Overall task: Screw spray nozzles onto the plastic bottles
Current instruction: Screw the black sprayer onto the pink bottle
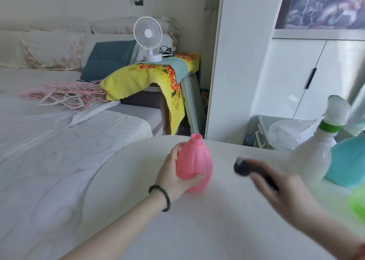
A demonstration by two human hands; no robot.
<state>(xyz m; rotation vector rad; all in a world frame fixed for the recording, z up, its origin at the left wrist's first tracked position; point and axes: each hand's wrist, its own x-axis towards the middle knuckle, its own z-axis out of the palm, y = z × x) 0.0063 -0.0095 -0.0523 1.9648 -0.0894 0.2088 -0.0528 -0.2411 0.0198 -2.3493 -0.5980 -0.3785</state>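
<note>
Nearest, the right hand (280,190) comes in over the right side of the desk (197,230), blurred, with a dark object (245,168) at its fingertips; I judge this to be a spray nozzle, though the blur hides its shape, and whether the fingers are closed around it or only lying over it I cannot tell; it sits well apart from the pink bottle (194,165). Further in, near the middle of the desk, the left hand (177,173) is wrapped around that bottle's left flank, thumb low on the front, holding it upright; its neck is bare and open, so no nozzle is on it yet. At the right edge stand a white bottle (314,157) with a green collar and white spray head already fitted, a teal bottle (347,161) just behind it, and a bright green thing (358,202) cut off by the frame. Beyond the far edge lie a bed (49,141) with pink hangers (65,94), and a small white fan (148,38) on a yellow flowered cloth.

To do this step well, I would keep the pink bottle planted on the desk and steady; bring the nozzle squarely over the open neck; seat it level before turning, since a tilted start risks crossing the threads; then twist gently until snug.
</note>
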